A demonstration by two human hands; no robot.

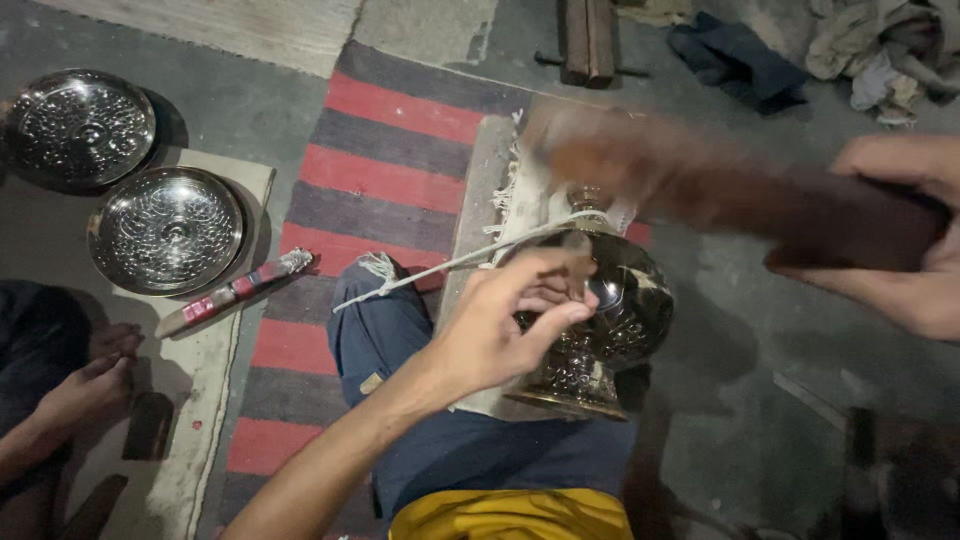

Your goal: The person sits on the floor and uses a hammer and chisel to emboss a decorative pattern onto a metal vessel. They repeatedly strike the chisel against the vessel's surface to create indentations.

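Embossed metal goblet (600, 330) lies tilted across the person's lap, foot toward the camera, on a cloth pad. Left hand (510, 320) rests on the bowl, fingers pinching a white cord (440, 268) drawn over it. Right hand (915, 235) is clamped around a dark wooden stick (740, 185), blurred, just above the stem end. The goblet looks rigid, fairly heavy, polished and likely slippery; I'd grip the stem or foot rim. Two embossed metal dishes (165, 230) sit well apart on the floor, beside another person's hand (95, 385).
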